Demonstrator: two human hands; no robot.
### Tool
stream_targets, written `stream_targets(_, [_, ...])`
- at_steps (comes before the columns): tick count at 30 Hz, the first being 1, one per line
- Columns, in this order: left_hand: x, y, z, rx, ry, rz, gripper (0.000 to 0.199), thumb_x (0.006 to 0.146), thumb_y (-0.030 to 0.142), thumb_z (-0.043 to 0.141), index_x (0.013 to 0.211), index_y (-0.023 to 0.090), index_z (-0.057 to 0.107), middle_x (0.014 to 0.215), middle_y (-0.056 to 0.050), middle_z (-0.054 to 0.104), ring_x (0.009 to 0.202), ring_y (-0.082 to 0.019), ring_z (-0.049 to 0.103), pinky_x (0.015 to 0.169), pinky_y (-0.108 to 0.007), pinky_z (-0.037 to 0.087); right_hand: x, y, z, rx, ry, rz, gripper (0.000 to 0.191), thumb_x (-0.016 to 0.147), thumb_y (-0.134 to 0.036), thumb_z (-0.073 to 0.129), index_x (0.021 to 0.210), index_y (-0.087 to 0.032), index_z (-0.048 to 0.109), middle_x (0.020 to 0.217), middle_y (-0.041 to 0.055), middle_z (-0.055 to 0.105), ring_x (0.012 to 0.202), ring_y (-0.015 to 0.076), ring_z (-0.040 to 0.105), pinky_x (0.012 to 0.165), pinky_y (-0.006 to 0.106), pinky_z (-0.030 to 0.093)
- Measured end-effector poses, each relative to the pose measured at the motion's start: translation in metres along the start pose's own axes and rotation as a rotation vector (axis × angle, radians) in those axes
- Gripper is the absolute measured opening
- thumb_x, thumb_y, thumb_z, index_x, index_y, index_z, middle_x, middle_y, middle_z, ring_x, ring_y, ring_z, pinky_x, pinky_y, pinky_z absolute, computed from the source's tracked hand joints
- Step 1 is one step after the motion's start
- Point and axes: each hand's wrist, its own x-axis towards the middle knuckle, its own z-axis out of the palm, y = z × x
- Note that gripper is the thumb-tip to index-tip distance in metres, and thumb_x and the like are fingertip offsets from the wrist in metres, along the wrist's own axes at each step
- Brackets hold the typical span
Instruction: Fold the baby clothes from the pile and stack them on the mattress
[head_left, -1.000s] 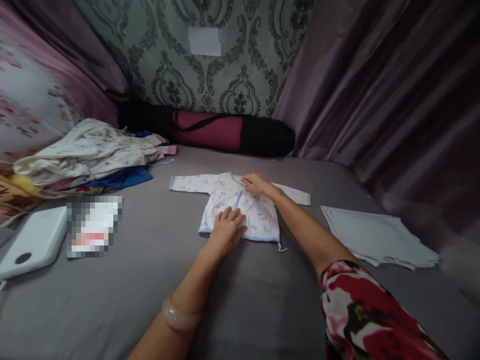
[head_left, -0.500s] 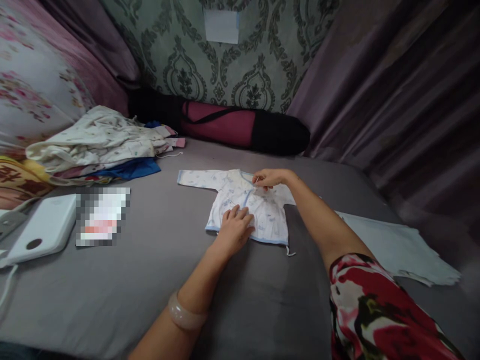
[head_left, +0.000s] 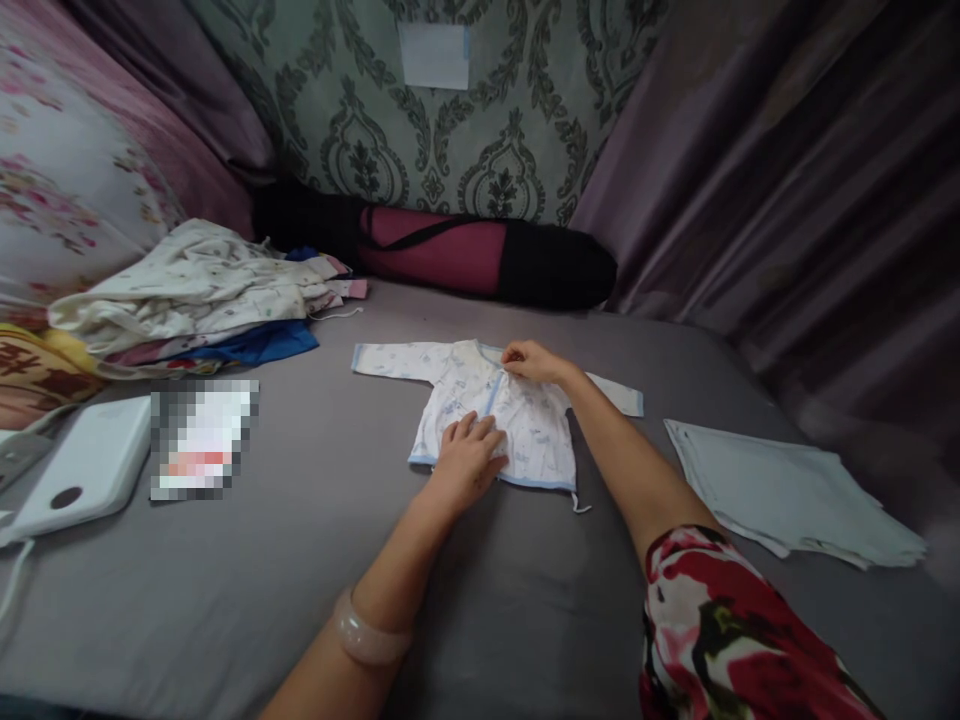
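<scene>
A small white baby shirt (head_left: 536, 440) with pale blue prints and blue trim lies spread out, its sleeves stretched to both sides. My left hand (head_left: 471, 460) rests on the lower front of it, fingers apart and lying flat. At the neckline, the fingertips of my right hand (head_left: 529, 362) are pinched together on the shirt near the collar; what exactly lies between them is hidden. A thin white tie string (head_left: 580, 504) sticks out below the hem at the lower right.
Rumpled baby clothes (head_left: 202, 290) are heaped at the left, by a floral pillow (head_left: 60, 170). A white power bank (head_left: 90, 465) and a blurred-out card (head_left: 202, 440) lie in front. Folded pale cloths (head_left: 795, 490) lie right. A black-and-maroon long bag (head_left: 435, 250) lines the wall.
My right hand has shifted slightly left along the collar, and its forearm now uncovers the shirt's right sleeve end. My left hand stays on the shirt front.
</scene>
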Motion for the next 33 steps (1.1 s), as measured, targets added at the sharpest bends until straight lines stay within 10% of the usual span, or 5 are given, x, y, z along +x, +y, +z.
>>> stream_targets(9, [-0.001,-0.001,-0.002,0.000,-0.019,0.001,0.036,0.092,0.034,0.051,0.126,0.026,0.055,0.147,-0.007,0.044,0.139,-0.035,0.030,0.108,-0.052,0.031,-0.009,0.017,0.067,-0.248,0.568,-0.142,0.026,0.089,-0.013,0.042,0.104,-0.015,0.062,0.109,0.0123,0.059,0.105,0.0225,0.052,0.094,0.036,0.040])
stream_targets(28, [-0.007,-0.001,0.000,0.004,-0.006,-0.047,0.047,0.092,0.040,0.050,0.136,0.021,0.050,0.150,-0.011,0.040,0.142,-0.034,0.026,0.112,-0.056,0.024,-0.045,0.014,0.066,-0.554,0.370,0.196,0.067,0.098,-0.048,0.023,0.149,-0.004,0.027,0.157,0.0165,0.023,0.145,0.0274,0.015,0.117,0.044,0.006])
stream_targets(33, [-0.005,-0.011,-0.010,-0.139,0.200,-0.025,0.032,0.093,0.036,0.048,0.117,0.020,0.063,0.131,-0.010,0.060,0.127,-0.026,0.049,0.107,-0.042,0.037,-0.055,0.004,0.059,-0.501,0.279,0.229,0.066,0.099,-0.048,0.018,0.151,-0.007,0.023,0.159,0.0148,0.016,0.147,0.0269,0.011,0.117,0.047,0.006])
